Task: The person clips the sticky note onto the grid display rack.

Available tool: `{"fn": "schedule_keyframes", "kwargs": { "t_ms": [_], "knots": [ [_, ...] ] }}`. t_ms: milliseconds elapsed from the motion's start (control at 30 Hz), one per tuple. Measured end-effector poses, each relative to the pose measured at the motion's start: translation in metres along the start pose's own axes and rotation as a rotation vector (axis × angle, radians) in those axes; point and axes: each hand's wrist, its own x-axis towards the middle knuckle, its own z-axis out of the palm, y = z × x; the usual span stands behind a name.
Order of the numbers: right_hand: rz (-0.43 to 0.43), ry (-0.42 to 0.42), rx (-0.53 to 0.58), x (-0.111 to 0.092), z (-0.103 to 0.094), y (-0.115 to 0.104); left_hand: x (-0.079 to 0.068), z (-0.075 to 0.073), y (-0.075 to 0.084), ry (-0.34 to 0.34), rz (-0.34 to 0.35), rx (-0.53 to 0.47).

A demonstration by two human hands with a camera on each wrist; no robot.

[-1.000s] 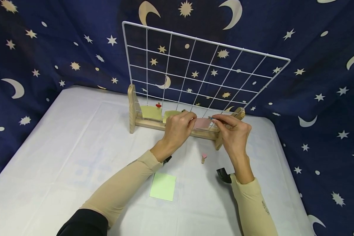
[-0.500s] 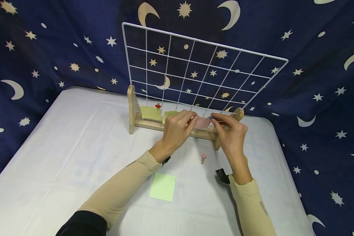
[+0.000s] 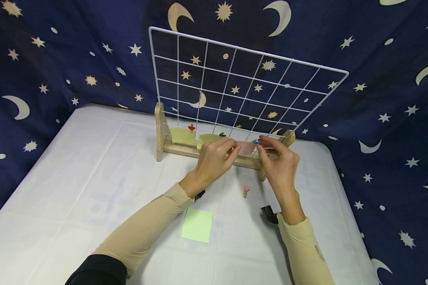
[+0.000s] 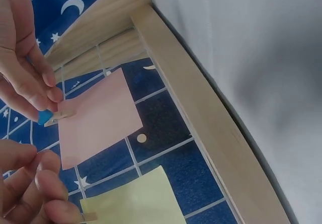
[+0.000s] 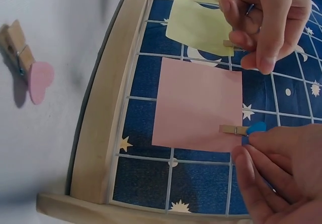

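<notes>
A clothespin with a blue heart (image 5: 256,128) clips a square pink note (image 5: 196,103) to the white wire grid (image 3: 253,90). My right hand (image 3: 281,160) is right at the blue heart, its thumb and forefinger slightly parted beside it. My left hand (image 3: 217,156) hovers by the pink note's opposite corner, fingers loosely bent with nothing between them. Two yellow notes hang to the left; the left one (image 3: 183,135) has a red-topped clothespin (image 3: 191,127). The other yellow note (image 5: 198,25) has a clothespin with a dark green top (image 3: 222,134), partly hidden behind my left hand.
A pink-heart clothespin (image 3: 246,191) and a light green note (image 3: 197,225) lie on the white-covered table (image 3: 75,198). A wooden stand (image 3: 159,132) bears the grid. Behind it hangs a dark blue cloth (image 3: 103,35) with moons and stars.
My right thumb and forefinger have loosened from the clothespin, and more of its blue heart shows. My left hand has drawn slightly down, uncovering the green-topped clothespin.
</notes>
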Motion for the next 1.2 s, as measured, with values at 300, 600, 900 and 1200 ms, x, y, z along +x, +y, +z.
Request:
{"fn": "schedule_keyframes", "kwargs": {
  "t_ms": [300,600,900,1200],
  "knots": [
    [0.004,0.06,-0.006,-0.004,-0.004,0.0,-0.015,-0.005,-0.005,-0.048,-0.007,0.04],
    [0.04,0.146,-0.03,-0.012,-0.006,0.002,-0.033,-0.011,-0.011,-0.089,0.029,0.081],
    [0.058,0.073,-0.062,-0.029,-0.006,0.009,-0.042,-0.021,-0.014,-0.125,0.024,0.095],
    [0.041,-0.081,-0.127,-0.054,-0.009,0.016,-0.053,-0.032,-0.011,-0.194,0.043,0.166]
  ]
}}
